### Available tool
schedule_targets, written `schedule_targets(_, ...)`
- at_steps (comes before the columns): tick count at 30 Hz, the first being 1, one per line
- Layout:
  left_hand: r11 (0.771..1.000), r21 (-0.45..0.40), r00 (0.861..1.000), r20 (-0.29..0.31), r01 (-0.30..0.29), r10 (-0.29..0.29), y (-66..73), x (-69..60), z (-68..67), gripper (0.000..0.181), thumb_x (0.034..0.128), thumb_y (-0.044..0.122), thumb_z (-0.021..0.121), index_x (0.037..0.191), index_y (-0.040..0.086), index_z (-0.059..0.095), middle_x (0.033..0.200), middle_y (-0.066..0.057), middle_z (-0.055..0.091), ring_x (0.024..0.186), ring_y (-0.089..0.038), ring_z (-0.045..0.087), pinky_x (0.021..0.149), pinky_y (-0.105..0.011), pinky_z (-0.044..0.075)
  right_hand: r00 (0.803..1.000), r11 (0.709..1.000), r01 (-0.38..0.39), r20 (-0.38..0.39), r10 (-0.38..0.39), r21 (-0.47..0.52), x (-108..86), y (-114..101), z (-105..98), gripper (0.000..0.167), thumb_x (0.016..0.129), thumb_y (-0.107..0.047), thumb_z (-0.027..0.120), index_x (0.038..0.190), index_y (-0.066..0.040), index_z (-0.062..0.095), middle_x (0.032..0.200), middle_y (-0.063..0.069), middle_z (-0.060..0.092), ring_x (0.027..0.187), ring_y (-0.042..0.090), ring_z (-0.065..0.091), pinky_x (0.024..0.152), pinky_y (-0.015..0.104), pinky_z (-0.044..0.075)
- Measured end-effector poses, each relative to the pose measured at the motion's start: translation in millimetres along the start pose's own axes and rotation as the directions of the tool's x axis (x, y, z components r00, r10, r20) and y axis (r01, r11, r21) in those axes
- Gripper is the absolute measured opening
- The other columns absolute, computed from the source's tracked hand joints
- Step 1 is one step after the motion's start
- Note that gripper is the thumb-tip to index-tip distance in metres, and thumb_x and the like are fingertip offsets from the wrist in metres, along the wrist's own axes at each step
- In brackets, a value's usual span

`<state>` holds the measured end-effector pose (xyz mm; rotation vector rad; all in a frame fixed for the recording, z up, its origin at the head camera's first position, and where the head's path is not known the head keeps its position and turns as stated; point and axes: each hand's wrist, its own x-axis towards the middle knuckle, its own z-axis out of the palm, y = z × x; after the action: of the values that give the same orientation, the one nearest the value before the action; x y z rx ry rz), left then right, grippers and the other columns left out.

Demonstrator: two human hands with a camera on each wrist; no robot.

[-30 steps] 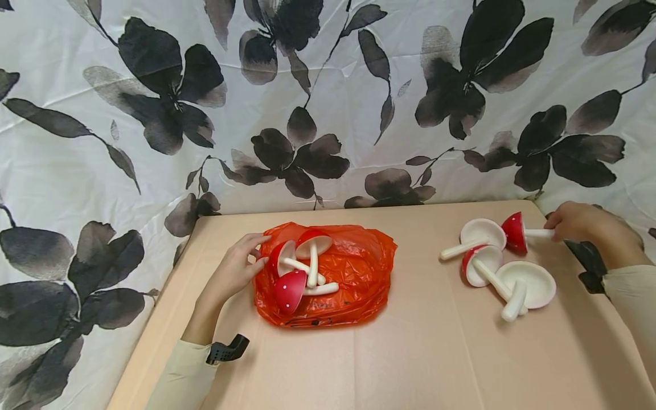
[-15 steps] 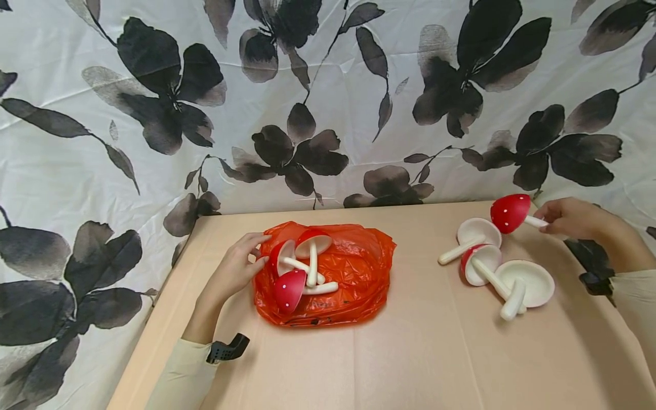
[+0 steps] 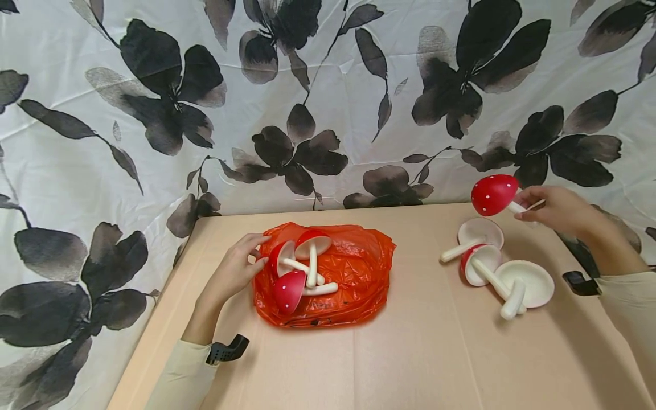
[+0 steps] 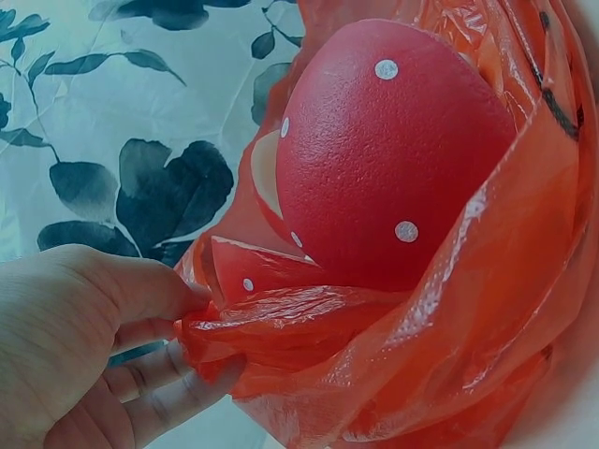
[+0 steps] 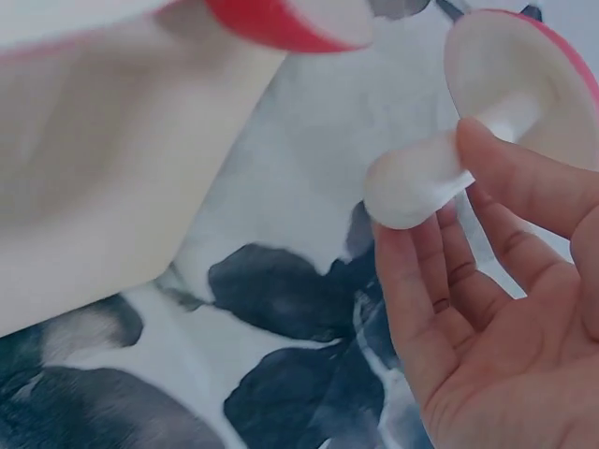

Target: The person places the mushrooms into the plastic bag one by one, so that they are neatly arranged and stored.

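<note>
Pinching the spotted mushroom (image 3: 493, 195) by its stem (image 5: 412, 182) with your right hand (image 3: 561, 210), up off the surface (image 3: 410, 359), you should move it gently, clear of the three mushrooms (image 3: 484, 265) nearby, while your left hand (image 3: 237, 265) pinches the red bag (image 3: 361, 273) steady.

I'm seeing pale tan table (image 3: 420, 353) filling six o'clock, soft shadow (image 3: 589, 347) falling at four; dark-flowered white cloth (image 3: 348, 97) is spreading nine through three.
</note>
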<state>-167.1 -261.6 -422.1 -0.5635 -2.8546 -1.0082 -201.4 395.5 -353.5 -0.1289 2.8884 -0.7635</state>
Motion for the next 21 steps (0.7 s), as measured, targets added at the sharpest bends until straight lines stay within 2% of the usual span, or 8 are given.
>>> schedule_targets(9,1.0,-0.001,1.0,-0.007,-0.005,0.005,-0.6,0.2,-0.3,0.05,0.0899,0.001,0.071,0.138,0.005,0.06,0.138,-0.014,0.057,0.094,-0.024,0.065,0.074,-0.034,0.062,0.994,0.996,0.073,-0.083,-0.068,0.049,2.4,-43.9,11.2,0.035,0.092,-0.012,0.073,0.121,0.004,0.059,0.114,0.025,0.06,0.096,0.039,0.061,0.063,0.023,0.055)
schedule_targets(17,1.0,-0.003,1.0,-0.008,-0.006,0.006,-1.6,1.0,-0.7,0.049,0.09,0.001,0.07,0.138,0.004,0.06,0.137,-0.015,0.058,0.093,-0.024,0.065,0.074,-0.034,0.062,0.991,0.992,0.111,-0.087,-0.105,0.065,3.0,-73.4,21.7,0.036,0.094,-0.014,0.072,0.125,0.0,0.061,0.116,0.023,0.064,0.099,0.039,0.066,0.066,0.02,0.054)
schedule_targets(21,1.0,-0.004,1.0,-0.01,-0.008,0.008,-1.7,0.4,-1.3,0.049,0.0904,0.002,0.069,0.138,0.003,0.059,0.137,-0.014,0.058,0.093,-0.023,0.065,0.073,-0.029,0.061,0.99,0.989,0.127,-0.074,-0.121,0.077,2.6,-88.8,26.6,0.036,0.095,-0.017,0.07,0.127,-0.002,0.062,0.118,0.021,0.066,0.102,0.036,0.064,0.068,0.023,0.055)
